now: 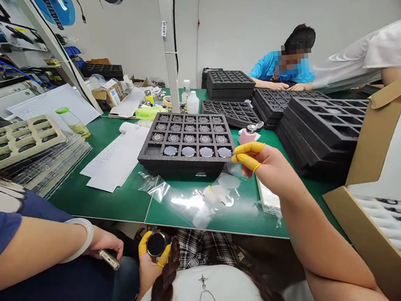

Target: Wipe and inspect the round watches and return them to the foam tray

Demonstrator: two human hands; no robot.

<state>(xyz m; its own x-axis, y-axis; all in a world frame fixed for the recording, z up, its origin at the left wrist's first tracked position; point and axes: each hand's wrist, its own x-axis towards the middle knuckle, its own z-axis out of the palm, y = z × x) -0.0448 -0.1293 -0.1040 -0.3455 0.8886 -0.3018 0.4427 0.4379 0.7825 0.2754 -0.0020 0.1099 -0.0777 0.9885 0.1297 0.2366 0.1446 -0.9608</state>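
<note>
The green workbench (67,199) is stretching across the view, with a black foam tray (152,161) of round discs sitting at its middle. Toward 4 o'clock, the right hand (268,163) is closing its yellow finger cots (248,161) around what may be a thin clear piece (235,168), too faint to be sure. At 6 o'clock, the left hand (148,272) is pinching a black-rimmed round disc (156,244) by its edge; it looks light, stiff and fragile, so the rim seems the safest hold.

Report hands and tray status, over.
Left hand gripping black round disc. Right hand beside foam tray corner, grip unclear. Plastic bag below tray.
</note>
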